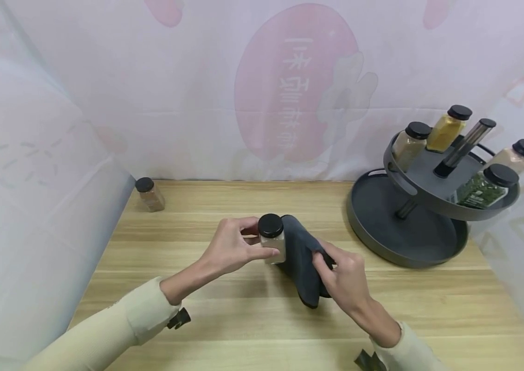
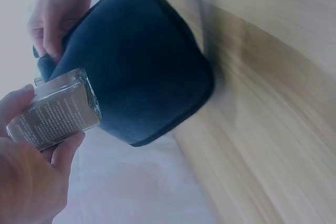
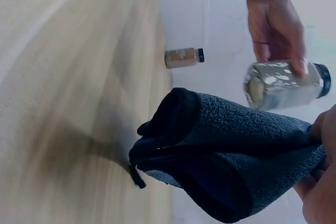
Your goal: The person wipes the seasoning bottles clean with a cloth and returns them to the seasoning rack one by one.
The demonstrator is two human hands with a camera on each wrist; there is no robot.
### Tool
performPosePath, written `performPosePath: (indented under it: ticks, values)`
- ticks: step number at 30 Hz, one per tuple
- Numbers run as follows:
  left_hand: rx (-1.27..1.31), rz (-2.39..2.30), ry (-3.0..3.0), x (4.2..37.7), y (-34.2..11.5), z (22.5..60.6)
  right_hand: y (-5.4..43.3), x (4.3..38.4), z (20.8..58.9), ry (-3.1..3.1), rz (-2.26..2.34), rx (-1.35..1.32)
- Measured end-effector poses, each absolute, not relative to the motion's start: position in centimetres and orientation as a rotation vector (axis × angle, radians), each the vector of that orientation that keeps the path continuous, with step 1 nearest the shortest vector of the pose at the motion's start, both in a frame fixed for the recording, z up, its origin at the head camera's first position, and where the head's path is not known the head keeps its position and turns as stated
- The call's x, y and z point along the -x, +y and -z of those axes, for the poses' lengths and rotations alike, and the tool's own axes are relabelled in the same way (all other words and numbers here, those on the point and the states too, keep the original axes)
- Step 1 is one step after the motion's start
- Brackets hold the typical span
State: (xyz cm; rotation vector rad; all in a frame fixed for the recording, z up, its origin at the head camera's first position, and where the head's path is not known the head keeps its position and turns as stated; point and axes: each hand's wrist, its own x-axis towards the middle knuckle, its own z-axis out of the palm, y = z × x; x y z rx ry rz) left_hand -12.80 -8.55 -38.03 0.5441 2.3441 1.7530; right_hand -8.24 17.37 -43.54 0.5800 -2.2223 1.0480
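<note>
Holding the jar (image 1: 272,251) by its body, our left hand (image 1: 231,248) pinches it between thumb and fingers, with the black cap (image 1: 270,225) on and uppermost. It is raised above the bench (image 1: 197,330), before us and just beside the cloth (image 1: 300,257); we cannot tell whether the two touch. Our right hand (image 1: 347,275) grips the cloth at a gathered edge, and the rest hangs in loose folds.

We judge the jar to be rigid and fairly light, though with its contents heavier than the cloth. Its clear walls look smooth, perhaps glass, so we would expect it to slip in dry fingers and to chip or crack if dropped. The flat sides give us the surest hold; the cap is a poorer one, since it might turn. The cloth looks soft, limp and nearly weightless, best taken by an edge or spread over the palm.

Another jar (image 1: 152,198) stands at the bench's back left; four others (image 1: 447,133) sit on the rack's (image 1: 391,229) upper tier.
</note>
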Motion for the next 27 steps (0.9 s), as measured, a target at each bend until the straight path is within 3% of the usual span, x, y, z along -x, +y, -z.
performPosePath:
  ticks: [27]
  values:
    - [-0.600, -1.646, 2.250, 13.9, -9.5, 44.3, 19.5, 8.7, 42.3, -2.163, -0.951, -0.518]
